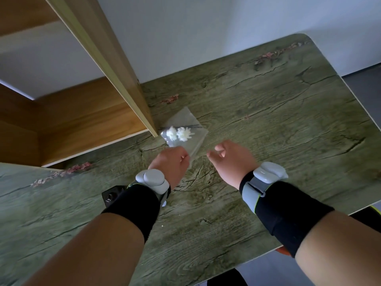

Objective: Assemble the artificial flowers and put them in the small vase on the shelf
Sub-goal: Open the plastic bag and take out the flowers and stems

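Left hand (171, 162), grip curled shut, touches a clear plastic packet (185, 131) of white artificial flowers (181, 134) on the green wood-grain desk (268, 112); right hand (228, 157) open. Unpacking likely follows.

Dim, flat light; motion blur, wide-angle bending at edges.

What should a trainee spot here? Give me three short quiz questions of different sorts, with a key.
1. True or false: the two white artificial flower heads lie on a clear plastic bag.
2. Which hand touches the bag: A) left hand B) right hand?
3. Fill in: the bag rests on the green wood-grain ____, beside the light wooden shelf post.

Key: 1 true; 2 A; 3 table.
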A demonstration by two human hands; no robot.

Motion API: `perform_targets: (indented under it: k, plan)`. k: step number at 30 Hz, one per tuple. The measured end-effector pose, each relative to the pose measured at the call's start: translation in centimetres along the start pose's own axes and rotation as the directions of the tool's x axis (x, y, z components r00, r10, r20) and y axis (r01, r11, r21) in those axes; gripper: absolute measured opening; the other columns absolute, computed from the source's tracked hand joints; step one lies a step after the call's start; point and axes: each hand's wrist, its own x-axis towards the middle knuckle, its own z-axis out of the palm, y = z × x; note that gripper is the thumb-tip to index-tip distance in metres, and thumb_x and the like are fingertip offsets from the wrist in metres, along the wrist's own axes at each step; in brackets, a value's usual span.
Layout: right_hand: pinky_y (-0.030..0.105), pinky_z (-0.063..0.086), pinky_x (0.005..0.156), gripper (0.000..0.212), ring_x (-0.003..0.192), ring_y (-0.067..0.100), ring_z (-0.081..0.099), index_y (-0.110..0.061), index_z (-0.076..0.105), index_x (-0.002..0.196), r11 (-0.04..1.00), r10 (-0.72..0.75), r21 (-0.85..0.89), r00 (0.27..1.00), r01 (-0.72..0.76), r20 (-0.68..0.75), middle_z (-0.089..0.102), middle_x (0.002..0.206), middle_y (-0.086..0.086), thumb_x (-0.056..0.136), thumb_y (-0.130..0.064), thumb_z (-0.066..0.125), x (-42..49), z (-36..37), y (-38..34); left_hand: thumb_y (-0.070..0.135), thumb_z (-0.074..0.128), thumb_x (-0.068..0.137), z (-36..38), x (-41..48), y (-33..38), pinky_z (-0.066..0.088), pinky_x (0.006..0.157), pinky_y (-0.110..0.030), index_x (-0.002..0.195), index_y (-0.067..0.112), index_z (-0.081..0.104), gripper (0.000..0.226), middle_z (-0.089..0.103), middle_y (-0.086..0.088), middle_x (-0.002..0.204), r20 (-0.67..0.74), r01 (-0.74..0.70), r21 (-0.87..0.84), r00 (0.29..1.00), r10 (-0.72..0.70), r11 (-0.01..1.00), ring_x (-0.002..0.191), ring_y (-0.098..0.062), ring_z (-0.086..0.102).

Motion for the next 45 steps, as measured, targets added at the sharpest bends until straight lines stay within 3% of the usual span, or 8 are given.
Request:
perform_targets:
  k: [8, 13, 20, 25, 31, 37, 40, 45]
  plan:
    - [0.043, 0.06, 0.068, 0.023, 0.07, 0.027, 0.069, -0.022, 0.071, 0.09, 0.978, -0.042, 0.201, 0.996, 0.057, -0.079, 0.071, 0.073, 0.0, 0.092, -0.039, 0.055, -1.4, -2.1, -3.1, 0.028, 0.06, 0.092, -2.0, -2.8, 3.2, 0.039, 0.062, -0.001, 0.095, 0.027, 0.067, 0.008, 0.063, 0.017, 0.079, -0.078, -0.065, -0.244, 0.996, 0.047, 0.967, 0.071, 0.005, 0.057]
    - [0.051, 0.059, 0.066, 0.025, 0.069, 0.034, 0.068, -0.02, 0.069, 0.076, 0.971, -0.07, 0.227, 0.996, 0.079, -0.049, 0.071, 0.07, 0.008, 0.092, -0.031, 0.053, -2.6, -2.7, -4.1, 0.034, 0.06, 0.091, -3.6, -4.3, 4.1, 0.039, 0.067, -0.005, 0.107, 0.034, 0.062, 0.016, 0.067, 0.016, 0.085, -0.056, -0.055, -0.297, 0.998, 0.04, 0.953, 0.081, 0.001, 0.061]
    - [0.029, 0.042, 0.05, 0.029, 0.052, 0.019, 0.052, -0.017, 0.067, 0.077, 0.964, -0.168, 0.218, 0.985, 0.155, 0.04, 0.065, 0.066, 0.003, 0.1, -0.026, 0.051, -3.4, -3.5, -4.7, 0.036, 0.064, 0.089, -5.5, -4.8, 5.0, 0.056, 0.066, -0.027, 0.087, 0.03, 0.069, 0.008, 0.072, 0.011, 0.072, -0.085, -0.002, -0.35, 0.996, -0.03, 0.937, 0.065, -0.003, 0.067]
    - [0.029, 0.038, 0.05, 0.03, 0.052, 0.019, 0.047, -0.019, 0.05, 0.073, 0.972, -0.217, -0.097, 0.976, 0.216, -0.004, 0.054, 0.062, 0.001, 0.1, -0.025, 0.04, -3.9, -4.3, -4.6, 0.023, 0.057, 0.091, -6.0, -5.4, 4.7, 0.061, 0.064, -0.039, 0.08, 0.025, 0.066, 0.014, 0.072, 0.005, 0.065, -0.129, 0.072, -0.401, 0.983, -0.134, 0.913, 0.059, -0.009, 0.07]
    - [0.028, 0.037, 0.051, 0.029, 0.055, 0.017, 0.048, -0.018, 0.04, 0.069, 0.872, -0.204, -0.473, 0.971, 0.124, -0.121, 0.049, 0.064, 0.0, 0.095, -0.031, 0.04, -4.9, -5.2, -4.1, 0.024, 0.052, 0.086, -7.2, -5.4, 4.5, 0.057, 0.058, -0.035, 0.075, 0.022, 0.056, 0.013, 0.063, 0.002, 0.068, -0.22, 0.1, -0.06, 0.969, -0.111, 0.993, 0.063, -0.02, 0.062]
    - [0.026, 0.026, 0.049, 0.033, 0.048, 0.018, 0.035, -0.019, 0.036, 0.063, 0.95, -0.181, -0.285, 0.972, 0.132, -0.153, 0.04, 0.054, -0.002, 0.09, -0.037, 0.042, -5.2, -5.8, -3.6, 0.024, 0.053, 0.091, -7.0, -5.2, 5.4, 0.048, 0.052, -0.028, 0.085, 0.021, 0.057, 0.008, 0.063, 0.002, 0.072, -0.252, 0.049, -0.082, 0.965, -0.068, 0.995, 0.062, -0.018, 0.059]
    - [0.028, 0.031, 0.052, 0.037, 0.053, 0.017, 0.046, -0.021, 0.043, 0.074, 0.995, -0.084, 0.03, 0.979, 0.091, -0.187, 0.047, 0.062, -0.004, 0.095, -0.052, 0.038, -5.6, -6.3, -3.1, 0.026, 0.055, 0.095, -7.2, -5.5, 6.2, 0.043, 0.046, -0.018, 0.086, 0.022, 0.057, 0.011, 0.066, 0.007, 0.072, -0.249, 0.009, -0.238, 0.966, -0.07, 0.971, 0.06, -0.011, 0.063]
    - [0.042, 0.051, 0.069, 0.034, 0.08, 0.028, 0.063, -0.023, 0.053, 0.107, 0.949, 0.115, 0.312, 0.969, -0.043, -0.216, 0.063, 0.089, 0.003, 0.097, -0.048, 0.033, -4.7, -6.9, -1.7, 0.014, 0.06, 0.094, -7.9, -5.5, 7.4, 0.06, 0.059, -0.032, 0.088, 0.01, 0.063, 0.008, 0.075, 0.008, 0.077, -0.157, 0.024, -0.752, 0.964, -0.214, 0.658, 0.066, -0.012, 0.073]
